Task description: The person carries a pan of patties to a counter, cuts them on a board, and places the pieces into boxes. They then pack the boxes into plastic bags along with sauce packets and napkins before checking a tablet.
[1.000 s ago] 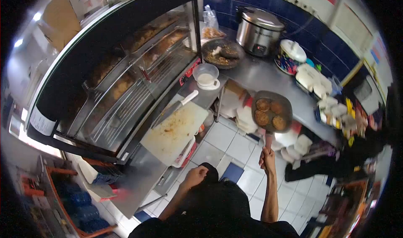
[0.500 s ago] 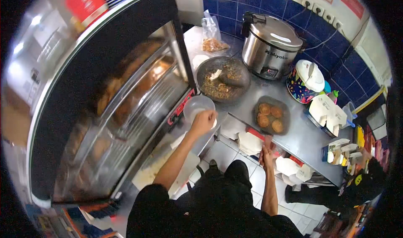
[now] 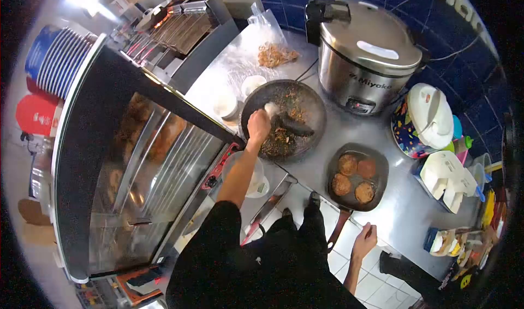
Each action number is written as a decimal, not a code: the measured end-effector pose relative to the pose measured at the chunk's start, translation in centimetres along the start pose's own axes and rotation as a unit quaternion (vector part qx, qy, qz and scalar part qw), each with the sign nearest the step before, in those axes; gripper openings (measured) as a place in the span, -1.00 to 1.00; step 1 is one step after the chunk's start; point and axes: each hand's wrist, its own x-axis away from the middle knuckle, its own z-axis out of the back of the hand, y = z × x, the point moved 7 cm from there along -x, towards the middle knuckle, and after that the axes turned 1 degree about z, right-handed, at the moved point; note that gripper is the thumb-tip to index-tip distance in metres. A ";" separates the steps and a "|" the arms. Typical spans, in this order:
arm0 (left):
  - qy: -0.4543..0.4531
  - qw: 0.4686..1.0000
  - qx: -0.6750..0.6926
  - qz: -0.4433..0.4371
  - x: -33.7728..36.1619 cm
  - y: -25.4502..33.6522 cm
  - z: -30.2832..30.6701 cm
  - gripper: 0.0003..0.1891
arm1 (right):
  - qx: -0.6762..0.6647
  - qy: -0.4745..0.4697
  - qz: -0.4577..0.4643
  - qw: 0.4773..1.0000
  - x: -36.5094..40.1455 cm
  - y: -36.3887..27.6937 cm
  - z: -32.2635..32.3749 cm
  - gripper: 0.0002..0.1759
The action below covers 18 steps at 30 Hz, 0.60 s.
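My left hand (image 3: 259,126) reaches over the rim of a wide dark stone mortar (image 3: 315,96). Its fingers are pinched together at a small white piece (image 3: 271,109) whose kind I cannot make out. A dark pestle (image 3: 295,125) lies in the mortar among ground brown and green bits. Below my left forearm is a translucent plastic tub (image 3: 261,181), partly hidden by the arm. My right hand (image 3: 364,240) hangs loosely curled, fingers a little apart, beside the counter edge. Left of it is the brown handle (image 3: 340,228) of a square pan (image 3: 376,167) holding several round browned patties (image 3: 341,184).
A steel rice cooker (image 3: 365,52) stands at the back. Right of it are a patterned pot (image 3: 406,126) and white paper boxes (image 3: 446,178). A glass food warmer (image 3: 164,172) fills the left. A plastic bag (image 3: 275,47) lies behind the mortar; another person's dark-clothed leg (image 3: 409,273) shows lower right.
My left hand has gone from the plastic tub up to the mortar and its white piece. My right hand has let go of the pan handle and moved right. The view has shifted.
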 end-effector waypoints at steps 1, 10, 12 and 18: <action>0.041 0.993 0.095 0.052 0.8 -0.1 1.6 -0.89 | -0.042 -0.014 0.019 0.999 -0.9 -2.9 -0.7 -0.75; -0.102 0.850 0.468 0.220 20.0 8.3 12.5 -0.89 | -0.322 -0.407 0.053 0.853 4.4 -21.4 -19.8 -0.74; -0.114 0.841 0.486 0.208 22.8 8.3 13.5 -0.89 | -0.337 -0.431 0.067 0.834 7.1 -21.2 -22.5 -0.76; -0.066 0.628 0.708 0.316 28.4 6.1 14.8 -0.79 | -0.295 -0.402 0.002 0.867 13.5 -17.7 -22.4 -0.83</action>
